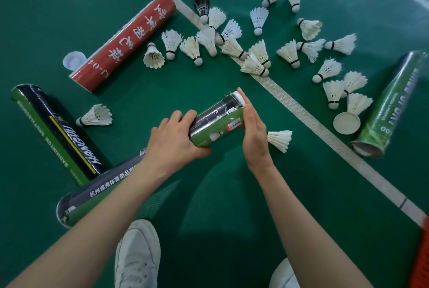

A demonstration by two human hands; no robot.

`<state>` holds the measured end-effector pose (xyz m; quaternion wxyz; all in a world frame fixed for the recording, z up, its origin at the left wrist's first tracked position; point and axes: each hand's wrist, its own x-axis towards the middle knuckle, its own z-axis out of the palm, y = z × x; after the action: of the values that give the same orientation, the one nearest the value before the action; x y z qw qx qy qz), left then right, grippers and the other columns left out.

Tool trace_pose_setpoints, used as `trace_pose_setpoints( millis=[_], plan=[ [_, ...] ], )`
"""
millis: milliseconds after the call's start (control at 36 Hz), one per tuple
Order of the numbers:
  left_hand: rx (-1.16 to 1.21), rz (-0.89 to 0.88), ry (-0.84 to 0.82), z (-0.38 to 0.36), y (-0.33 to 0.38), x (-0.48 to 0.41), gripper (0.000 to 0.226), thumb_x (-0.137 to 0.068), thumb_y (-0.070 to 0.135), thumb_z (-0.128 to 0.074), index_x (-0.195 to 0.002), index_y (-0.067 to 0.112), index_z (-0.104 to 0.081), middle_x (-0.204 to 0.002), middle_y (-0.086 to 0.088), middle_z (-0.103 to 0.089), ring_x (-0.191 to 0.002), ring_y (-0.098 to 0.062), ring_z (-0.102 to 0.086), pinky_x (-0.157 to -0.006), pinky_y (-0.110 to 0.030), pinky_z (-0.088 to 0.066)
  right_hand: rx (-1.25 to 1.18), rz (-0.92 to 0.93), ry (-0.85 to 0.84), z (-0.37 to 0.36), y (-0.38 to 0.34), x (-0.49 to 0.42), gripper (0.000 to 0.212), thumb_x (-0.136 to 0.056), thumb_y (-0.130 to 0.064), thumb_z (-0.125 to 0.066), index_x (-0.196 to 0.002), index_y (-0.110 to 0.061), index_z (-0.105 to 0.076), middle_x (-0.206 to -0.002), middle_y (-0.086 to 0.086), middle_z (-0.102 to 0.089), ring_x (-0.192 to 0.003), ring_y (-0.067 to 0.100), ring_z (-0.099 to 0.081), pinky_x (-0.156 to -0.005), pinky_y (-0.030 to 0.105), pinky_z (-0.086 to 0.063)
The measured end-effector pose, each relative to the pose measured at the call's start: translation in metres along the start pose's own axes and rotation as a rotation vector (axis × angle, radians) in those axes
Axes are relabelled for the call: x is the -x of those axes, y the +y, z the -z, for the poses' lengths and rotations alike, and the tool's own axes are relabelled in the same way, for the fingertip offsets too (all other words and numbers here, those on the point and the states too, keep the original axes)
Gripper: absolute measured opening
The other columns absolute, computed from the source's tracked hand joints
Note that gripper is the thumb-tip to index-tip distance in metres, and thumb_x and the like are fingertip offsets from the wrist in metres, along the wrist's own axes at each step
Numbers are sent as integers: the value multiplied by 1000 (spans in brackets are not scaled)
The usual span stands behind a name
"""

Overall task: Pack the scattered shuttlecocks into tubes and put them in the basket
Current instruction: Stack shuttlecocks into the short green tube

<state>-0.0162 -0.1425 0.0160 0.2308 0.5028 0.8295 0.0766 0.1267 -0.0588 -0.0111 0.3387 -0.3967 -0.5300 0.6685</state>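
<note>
Left hand [173,139] wraps black-green tube [218,123]; right hand [254,129] flat against tube side, fingers straight. Loose shuttlecock [279,140] just right of right hand.

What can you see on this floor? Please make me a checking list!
Surface: green court floor with white lines.
Job's things: many white shuttlecocks scattered, one black shuttlecock; held tube capped at its far end; red tube, Hangyu tube, grey tube and green tube lying down.
Clutter: clear lid and white lid lying loose.
Hands: left hand grips the held tube's near end; right hand lies flat along its side.
Cables: nothing seen.
Surroundings: white shoes; orange-red thing at the right edge, unclear what.
</note>
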Motion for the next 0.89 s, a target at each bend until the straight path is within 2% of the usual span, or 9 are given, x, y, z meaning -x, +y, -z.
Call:
trace_pose_setpoints(
  millis=[83, 167, 278, 444, 528, 639, 722, 833, 889],
  plan=[
    [-16, -19, 26, 0, 3, -2, 77, -60, 61, -72, -123, 29, -43, -98, 5, -43, -97, -23, -49, -83, -38, -41, 102, 55, 45, 0, 1, 4, 39, -99, -36, -41, -138, -34, -44, -118, -15, -62, -107, 0, -58, -98, 29, -46],
    [-41, -47, 76, 1, 10, -5, 77, -59, 60, -72, -124, 28, -44, -100, 4, -46, -97, -23, -50, -81, -37, -41, 160, 102, 110, 3, -1, 4, 41, -96, -37, -49, -137, -34, -46, -86, -14, -64, -79, 0, -61, -84, 32, -53],
    [-44, -75, 87, 1, 19, -8, 77, -60, 59, -73, -123, 26, -45, -101, 4, -47, -97, -21, -50, -79, -36, -39, 236, 166, 186, 8, -8, 2, 40, -96, -33, -50, -135, -26, -50, -78, -11, -64, -68, -3, -60, -74, 23, -52],
    [-67, -96, 60, -6, 25, -3, 74, -61, 58, -72, -123, 25, -46, -98, 4, -47, -95, -20, -49, -77, -34, -35, 258, 158, 251, 13, -2, 8, 33, -98, -24, -51, -130, -22, -56, -88, -12, -66, -69, -3, -59, -70, 18, -50],
    [-89, -111, 60, -9, 26, -1, 74, -61, 57, -71, -122, 24, -47, -97, 4, -46, -93, -21, -49, -78, -34, -35, 210, 128, 288, 14, 1, 11, 31, -98, -23, -50, -128, -21, -59, -85, -12, -66, -70, 2, -58, -68, 22, -51],
    [-108, -138, 69, -11, 29, -1, 74, -61, 57, -71, -122, 23, -47, -97, 3, -45, -92, -22, -49, -81, -36, -35, 147, 122, 318, 15, 1, 12, 30, -96, -26, -48, -122, -22, -63, -99, -8, -69, -85, 6, -62, -75, 25, -53],
    [-148, -161, 54, -12, 33, -3, 76, -63, 58, -69, -126, 25, -45, -101, 1, -46, -97, -22, -48, -84, -36, -34, 183, 208, 317, 15, 2, 10, 21, -94, -26, -46, -112, -29, -57, -109, 0, -60, -98, 16, -59, -78, 32, -53],
    [-347, -185, -56, -17, 39, -9, 77, -68, 54, -68, -133, 30, -34, -115, -4, -44, -108, -26, -44, -91, -37, -31, 245, 60, 296, 31, 17, 10, 4, -95, -20, -48, -97, -22, -46, -98, 3, -55, -86, 18, -57, -60, 26, -53],
    [-496, -265, -68, -25, 42, -10, 74, -73, 50, -67, -135, 31, -32, -120, -6, -42, -110, -27, -43, -93, -39, -29, 456, -14, 273, 38, 33, 14, 8, -95, -24, -46, -92, -17, -44, -91, -1, -51, -84, 22, -54, -65, 40, -55]
  ],
)
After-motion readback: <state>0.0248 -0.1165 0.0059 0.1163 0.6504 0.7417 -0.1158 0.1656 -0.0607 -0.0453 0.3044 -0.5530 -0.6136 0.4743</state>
